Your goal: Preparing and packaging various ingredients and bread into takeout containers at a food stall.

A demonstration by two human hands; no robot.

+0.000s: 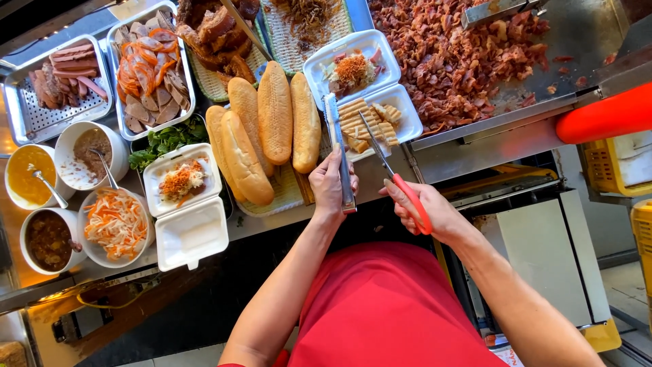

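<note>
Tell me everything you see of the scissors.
The scissors have red plastic-looking handles and slim metal blades. The right hand grips the handles; the blades are slightly parted and point up-left into the open white foam box, their tips over the cut bread pieces. They lie beside the metal tongs held in the left hand.

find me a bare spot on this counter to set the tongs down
Bare steel strip between the griddle meat and the counter's front edge, right of the scissors. Left of the tongs it is crowded: loaves, foam boxes, bowls.
</note>
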